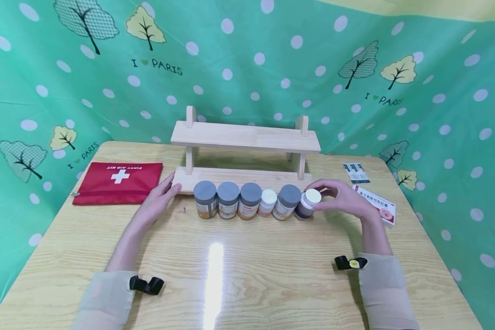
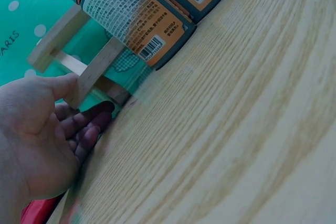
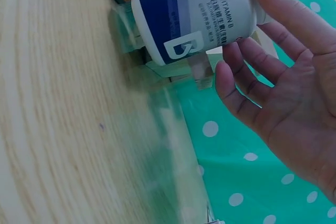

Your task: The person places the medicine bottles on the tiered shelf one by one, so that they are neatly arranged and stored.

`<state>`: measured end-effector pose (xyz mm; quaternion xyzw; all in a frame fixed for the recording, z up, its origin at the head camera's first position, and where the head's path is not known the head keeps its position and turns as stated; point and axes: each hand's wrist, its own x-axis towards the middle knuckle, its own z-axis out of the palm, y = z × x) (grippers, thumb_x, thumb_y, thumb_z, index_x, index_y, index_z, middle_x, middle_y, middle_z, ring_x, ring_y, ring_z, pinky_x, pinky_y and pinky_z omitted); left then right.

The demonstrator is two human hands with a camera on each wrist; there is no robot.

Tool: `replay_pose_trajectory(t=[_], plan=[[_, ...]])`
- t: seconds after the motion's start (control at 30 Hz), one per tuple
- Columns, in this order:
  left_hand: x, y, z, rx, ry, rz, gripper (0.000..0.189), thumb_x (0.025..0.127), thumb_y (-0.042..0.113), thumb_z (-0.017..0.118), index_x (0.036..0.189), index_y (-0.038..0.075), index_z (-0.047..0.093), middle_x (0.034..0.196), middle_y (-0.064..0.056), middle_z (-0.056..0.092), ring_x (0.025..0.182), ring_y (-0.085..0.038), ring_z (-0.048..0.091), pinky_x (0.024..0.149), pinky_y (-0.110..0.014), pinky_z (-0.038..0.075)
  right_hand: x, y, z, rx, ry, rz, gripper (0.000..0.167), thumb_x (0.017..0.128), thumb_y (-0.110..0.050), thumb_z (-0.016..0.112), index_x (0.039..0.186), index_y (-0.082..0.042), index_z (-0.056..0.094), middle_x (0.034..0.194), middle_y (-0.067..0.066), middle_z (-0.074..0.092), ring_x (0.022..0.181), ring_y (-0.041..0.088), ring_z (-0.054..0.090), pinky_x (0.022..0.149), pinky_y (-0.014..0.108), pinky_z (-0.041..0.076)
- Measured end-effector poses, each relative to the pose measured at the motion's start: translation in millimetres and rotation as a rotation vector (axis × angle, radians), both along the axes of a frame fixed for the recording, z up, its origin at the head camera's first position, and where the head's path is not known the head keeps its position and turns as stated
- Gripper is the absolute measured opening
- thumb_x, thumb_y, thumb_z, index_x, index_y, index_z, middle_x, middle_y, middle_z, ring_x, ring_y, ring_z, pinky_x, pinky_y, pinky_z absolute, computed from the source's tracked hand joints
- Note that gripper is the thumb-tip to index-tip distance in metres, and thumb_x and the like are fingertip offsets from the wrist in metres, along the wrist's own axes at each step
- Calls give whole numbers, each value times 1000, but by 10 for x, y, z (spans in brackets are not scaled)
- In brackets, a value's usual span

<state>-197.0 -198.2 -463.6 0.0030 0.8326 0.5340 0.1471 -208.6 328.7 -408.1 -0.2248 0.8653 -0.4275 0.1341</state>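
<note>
A vitamin B bottle (image 3: pixel 194 17) with a white cap and dark blue band stands at the right end of a row. My right hand (image 1: pixel 341 198) grips it near the cap, between thumb and fingers. To its left, in a line, are a grey-lidded jar (image 1: pixel 289 196), a small white-capped bottle (image 1: pixel 267 203) and more grey-lidded jars (image 1: pixel 228 192) with orange-and-white labels. Behind them is a two-tier wooden shelf (image 1: pixel 247 136). At the left end of its lower board (image 1: pixel 184 179), my left hand (image 1: pixel 158 198) holds the edge, thumb against the wood and fingers bent below.
A red first aid kit pouch (image 1: pixel 99 183) lies on the wooden table (image 1: pixel 272 279) at the left. Beyond my right hand are a white medicine box (image 1: pixel 377 204) and a blister pack (image 1: pixel 356 173). A green dotted cloth (image 1: pixel 255 82) hangs behind the table and along its sides.
</note>
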Motion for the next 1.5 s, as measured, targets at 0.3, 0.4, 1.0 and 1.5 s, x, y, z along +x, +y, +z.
replay_pose_trajectory(t=[0.3, 0.4, 1.0, 1.5], plan=[[7, -26, 10, 5, 0, 2, 78, 107, 54, 44, 167, 25, 3, 175, -12, 5, 162, -39, 7, 130, -59, 15, 38, 21, 89, -52, 8, 11, 45, 84, -11, 84, 125, -20, 70, 126, 0, 71, 114, 14, 64, 96, 22, 53], [13, -27, 5, 2, 1, 4, 79, 106, 54, 45, 167, 25, 4, 175, -13, 6, 162, -40, 8, 130, -59, 16, 66, 31, 120, -54, 19, 13, 44, 85, -11, 82, 126, -20, 69, 128, 1, 71, 117, 14, 63, 97, 21, 51], [13, 2, 1, 11, 16, 10, 79, 106, 55, 46, 167, 22, 6, 175, -13, 10, 162, -37, 10, 131, -57, 14, 9, 64, 401, -142, 15, -3, 39, 90, 0, 74, 126, -7, 62, 126, 4, 70, 104, 14, 69, 85, 22, 57], [12, 7, 13, -4, 1, 4, 80, 105, 57, 45, 167, 25, 5, 175, -14, 9, 162, -40, 11, 130, -60, 17, -299, -130, 881, -188, 64, 11, 34, 91, 4, 69, 122, -5, 60, 116, 1, 69, 96, 15, 65, 81, 21, 57]])
